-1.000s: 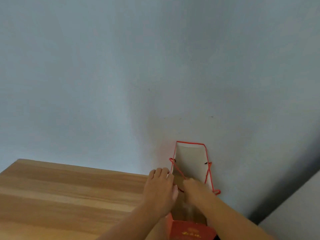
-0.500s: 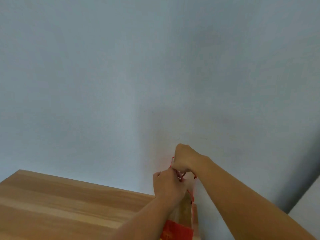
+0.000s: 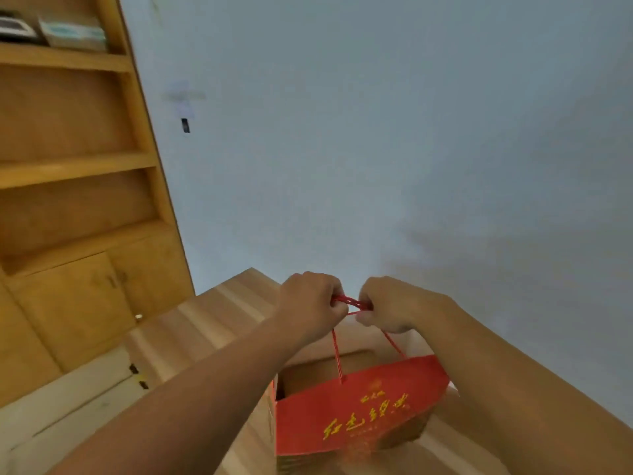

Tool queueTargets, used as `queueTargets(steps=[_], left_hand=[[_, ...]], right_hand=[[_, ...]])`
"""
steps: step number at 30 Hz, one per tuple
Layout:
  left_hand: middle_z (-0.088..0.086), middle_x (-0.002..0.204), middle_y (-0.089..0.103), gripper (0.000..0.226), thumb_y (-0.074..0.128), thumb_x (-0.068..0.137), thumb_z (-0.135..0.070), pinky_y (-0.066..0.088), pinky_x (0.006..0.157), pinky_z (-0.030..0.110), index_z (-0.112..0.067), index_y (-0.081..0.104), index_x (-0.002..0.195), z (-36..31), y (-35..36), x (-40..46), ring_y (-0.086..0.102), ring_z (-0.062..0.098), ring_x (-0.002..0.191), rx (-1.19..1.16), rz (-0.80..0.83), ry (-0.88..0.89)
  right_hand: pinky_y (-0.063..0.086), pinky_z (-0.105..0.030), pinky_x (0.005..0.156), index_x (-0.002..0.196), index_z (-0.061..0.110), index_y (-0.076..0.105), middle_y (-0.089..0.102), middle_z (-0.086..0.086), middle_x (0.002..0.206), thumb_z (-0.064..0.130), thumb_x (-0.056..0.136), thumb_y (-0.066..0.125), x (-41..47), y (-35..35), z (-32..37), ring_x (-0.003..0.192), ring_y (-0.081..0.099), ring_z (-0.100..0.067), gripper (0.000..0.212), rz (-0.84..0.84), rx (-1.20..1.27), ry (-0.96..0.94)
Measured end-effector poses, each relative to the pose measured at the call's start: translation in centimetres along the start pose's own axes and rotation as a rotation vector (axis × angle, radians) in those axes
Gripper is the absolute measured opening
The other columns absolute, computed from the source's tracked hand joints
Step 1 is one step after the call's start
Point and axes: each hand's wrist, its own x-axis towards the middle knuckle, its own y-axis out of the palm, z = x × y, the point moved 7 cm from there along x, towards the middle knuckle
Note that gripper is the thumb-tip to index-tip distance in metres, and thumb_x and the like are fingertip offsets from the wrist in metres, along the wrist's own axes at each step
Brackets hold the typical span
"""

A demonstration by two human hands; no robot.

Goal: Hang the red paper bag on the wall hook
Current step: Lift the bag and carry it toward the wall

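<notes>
Paper bag [image 3: 356,416]: red outside w/ yellow lettering, plain brown inside. Cord handles [image 3: 337,354]: red, twisted. Table [image 3: 212,313]: light wood, striped grain. Shelf unit [image 3: 78,166]: honey-yellow wood. Wall [image 3: 376,132]: pale grey-blue, w/ small black mark [image 3: 185,125].

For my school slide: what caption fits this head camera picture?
Two hands, left hand and right hand, hold the red paper bag by its cord handles.
</notes>
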Motion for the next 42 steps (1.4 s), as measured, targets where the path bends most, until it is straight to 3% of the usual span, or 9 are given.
queueTargets(steps=[4, 8, 13, 15, 17, 21, 29, 34, 42], left_hand=[[-0.008, 0.064, 0.061, 0.012, 0.059, 0.084, -0.025, 0.040, 0.052, 0.030, -0.028, 0.071, 0.085, 8.1, -5.1, -4.6, 0.060, 0.016, 0.064, 0.119, -0.077, -0.152], [-0.008, 0.082, 0.077, 0.014, 0.068, 0.085, -0.026, 0.050, 0.060, 0.027, -0.027, 0.073, 0.097, 14.9, -10.4, -9.9, 0.070, 0.015, 0.076, 0.174, -0.234, -0.257], [-0.007, 0.085, 0.079, 0.010, 0.073, 0.086, -0.021, 0.060, 0.073, 0.037, -0.023, 0.076, 0.095, 23.2, -16.6, -16.7, 0.071, 0.014, 0.077, 0.204, -0.390, -0.354], [-0.007, 0.086, 0.079, 0.008, 0.073, 0.087, -0.023, 0.059, 0.077, 0.039, -0.025, 0.076, 0.094, 26.6, -18.6, -19.2, 0.071, 0.015, 0.080, 0.206, -0.410, -0.421], [-0.009, 0.086, 0.078, 0.006, 0.071, 0.088, -0.025, 0.059, 0.078, 0.039, -0.028, 0.074, 0.093, 30.5, -20.5, -21.7, 0.071, 0.015, 0.082, 0.215, -0.434, -0.488], [-0.011, 0.087, 0.078, 0.008, 0.068, 0.090, -0.025, 0.057, 0.081, 0.036, -0.029, 0.074, 0.093, 37.9, -24.1, -25.9, 0.070, 0.012, 0.084, 0.197, -0.454, -0.603], [-0.010, 0.088, 0.077, 0.010, 0.065, 0.094, -0.028, 0.058, 0.081, 0.037, -0.028, 0.074, 0.098, 49.8, -28.8, -30.1, 0.070, 0.010, 0.083, 0.192, -0.448, -0.673], [-0.010, 0.084, 0.077, 0.013, 0.063, 0.096, -0.030, 0.059, 0.077, 0.036, -0.031, 0.075, 0.101, 57.3, -30.2, -28.9, 0.070, 0.012, 0.081, 0.223, -0.441, -0.695], [-0.016, 0.084, 0.077, 0.010, 0.065, 0.093, -0.032, 0.058, 0.075, 0.033, -0.034, 0.074, 0.096, 70.6, -30.6, -23.2, 0.069, 0.007, 0.083, 0.233, -0.434, -0.741]], right_hand=[[0.038, -0.037, 0.072, 0.114, 0.012, 0.067, 0.058, -0.008, 0.112, 0.027, 0.105, 0.045, 1.6, 0.5, 9.4, 0.095, 0.057, -0.028, 0.028, -0.283, -0.170, -0.173], [0.037, -0.036, 0.073, 0.121, 0.010, 0.064, 0.052, -0.009, 0.122, 0.018, 0.104, 0.046, 2.4, 1.1, 19.4, 0.109, 0.053, -0.028, 0.026, -0.372, -0.173, -0.360], [0.057, -0.042, 0.073, 0.092, 0.022, 0.067, 0.066, 0.000, 0.092, 0.032, 0.098, 0.042, 4.5, 2.1, 30.5, 0.078, 0.067, -0.026, 0.028, -0.303, 0.000, -0.486], [0.053, -0.037, 0.064, 0.091, 0.019, 0.067, 0.068, 0.000, 0.089, 0.032, 0.100, 0.045, 5.2, 2.4, 35.2, 0.072, 0.065, -0.021, 0.028, -0.245, 0.090, -0.524], [0.050, -0.034, 0.064, 0.100, 0.015, 0.071, 0.069, -0.003, 0.098, 0.029, 0.102, 0.050, 5.7, 2.9, 40.0, 0.079, 0.064, -0.020, 0.025, -0.207, 0.133, -0.585], [0.058, -0.047, 0.083, 0.100, 0.015, 0.074, 0.073, -0.004, 0.098, 0.026, 0.102, 0.058, 7.1, 4.1, 49.5, 0.090, 0.068, -0.024, 0.020, -0.167, 0.165, -0.702], [0.054, -0.037, 0.065, 0.092, 0.019, 0.074, 0.071, -0.001, 0.082, 0.031, 0.101, 0.061, 11.4, 5.6, 63.1, 0.074, 0.066, -0.018, 0.020, -0.215, 0.157, -0.782], [0.035, -0.025, 0.055, 0.092, 0.021, 0.072, 0.061, 0.007, 0.073, 0.029, 0.102, 0.059, 16.0, 6.0, 68.6, 0.065, 0.055, -0.011, 0.019, -0.266, 0.162, -0.805], [0.058, -0.036, 0.070, 0.094, 0.023, 0.073, 0.074, 0.007, 0.085, 0.030, 0.095, 0.071, 28.8, 6.0, 75.3, 0.078, 0.068, -0.013, 0.007, -0.307, 0.285, -0.808]])
